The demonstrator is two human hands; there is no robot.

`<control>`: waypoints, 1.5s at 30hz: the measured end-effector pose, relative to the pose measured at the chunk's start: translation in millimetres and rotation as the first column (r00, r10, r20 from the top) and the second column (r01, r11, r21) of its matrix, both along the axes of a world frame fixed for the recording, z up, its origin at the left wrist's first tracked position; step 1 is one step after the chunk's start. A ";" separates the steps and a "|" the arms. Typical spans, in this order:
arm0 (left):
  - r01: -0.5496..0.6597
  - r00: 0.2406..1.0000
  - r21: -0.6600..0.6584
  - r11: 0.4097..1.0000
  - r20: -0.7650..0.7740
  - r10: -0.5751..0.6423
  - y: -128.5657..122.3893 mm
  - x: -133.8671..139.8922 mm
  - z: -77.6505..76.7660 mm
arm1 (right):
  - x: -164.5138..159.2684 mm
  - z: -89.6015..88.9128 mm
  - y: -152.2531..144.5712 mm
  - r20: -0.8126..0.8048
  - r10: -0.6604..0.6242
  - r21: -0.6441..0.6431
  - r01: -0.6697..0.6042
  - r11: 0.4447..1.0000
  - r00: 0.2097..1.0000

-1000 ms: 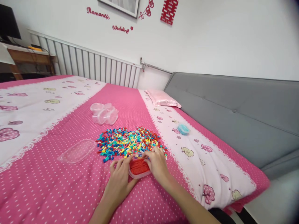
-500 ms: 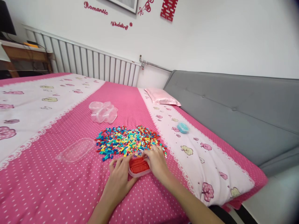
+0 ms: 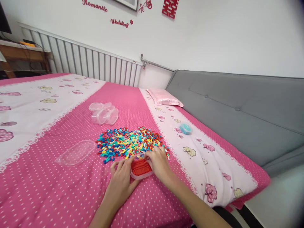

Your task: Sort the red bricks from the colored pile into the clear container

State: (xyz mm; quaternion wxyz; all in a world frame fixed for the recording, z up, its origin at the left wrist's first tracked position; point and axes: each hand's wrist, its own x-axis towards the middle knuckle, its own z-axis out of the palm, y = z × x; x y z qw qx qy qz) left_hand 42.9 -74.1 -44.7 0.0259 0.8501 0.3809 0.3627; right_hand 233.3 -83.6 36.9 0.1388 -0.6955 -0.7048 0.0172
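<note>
A clear plastic container [image 3: 142, 176] sits on the bed close to me, with rows of small red building bricks [image 3: 140, 167] packed inside. My left hand [image 3: 121, 179] grips its left side, fingers along the far rim and thumb under the near edge. At the container's right end, my right hand [image 3: 158, 163] has its fingers closed and dipping over the rim; what they pinch is hidden. Just beyond both hands spreads a pile of mixed loose building bricks [image 3: 129, 141] in blue, red, yellow, teal and white.
A clear lid [image 3: 77, 152] lies left of the pile. Several clear empty containers [image 3: 104, 113] are grouped farther back. On the right stands a closed container with light blue contents [image 3: 185, 128]. A pink pillow [image 3: 163, 97] rests near the grey headboard [image 3: 228, 107].
The view has shifted slightly. Both hands stay at the container, the left holding it and the right fingers still at its right end.
</note>
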 end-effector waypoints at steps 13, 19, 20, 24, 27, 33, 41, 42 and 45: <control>-0.001 1.000 0.004 1.000 -0.004 0.001 1.1 -0.3 -2.2 | 0.0 1.1 4.3 0.125 0.113 -0.092 -0.102 0.990 0.986; -0.003 1.000 0.018 1.000 -0.013 0.003 1.1 -0.2 -1.1 | -1.2 5.5 3.5 0.167 0.142 -0.109 -0.125 0.986 0.976; -0.006 1.000 0.019 1.000 -0.012 0.006 0.9 -0.2 -0.8 | -1.3 6.3 2.9 0.169 0.142 -0.107 -0.126 0.986 0.975; -0.010 1.000 0.033 0.999 -0.015 0.010 0.6 0.0 -0.3 | -2.4 8.9 1.7 0.184 0.141 -0.103 -0.123 0.987 0.973; -0.012 1.000 0.036 0.999 -0.012 0.012 0.6 0.1 -0.6 | -3.6 9.6 2.6 0.202 0.140 -0.111 -0.120 0.987 0.969; -0.015 1.000 0.032 0.999 -0.012 0.015 1.3 0.0 -1.8 | -5.7 11.0 6.0 0.232 0.169 -0.146 -0.137 0.980 0.958; -0.013 1.000 0.024 1.000 -0.019 0.014 1.8 -0.1 -1.8 | -7.8 17.0 6.4 0.240 0.188 -0.206 -0.139 0.969 0.953; -0.013 1.000 0.022 1.000 -0.016 0.014 1.6 -0.2 -1.6 | -7.5 17.5 6.4 0.238 0.183 -0.209 -0.134 0.969 0.954; -0.006 1.000 0.020 1.000 -0.006 0.006 1.3 -0.2 -1.5 | -6.4 18.3 5.7 0.229 0.167 -0.206 -0.120 0.971 0.959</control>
